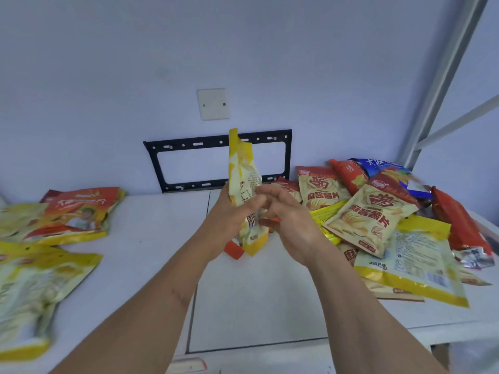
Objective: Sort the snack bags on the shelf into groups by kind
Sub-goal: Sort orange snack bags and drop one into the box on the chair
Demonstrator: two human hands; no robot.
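While held upright, one yellow bag (244,182) in left hand (229,211) fingers; right hand (289,220) loosely spread.

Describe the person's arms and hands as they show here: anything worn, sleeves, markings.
Both forearms are bare up to the bottom edge of the picture: no sleeves show. The left hand and the right hand wear no gloves. No watch, bracelet or ring can be seen on either wrist or hand, though the fingers are somewhat blurred. A short line, perhaps a crease or scar, crosses the left forearm.
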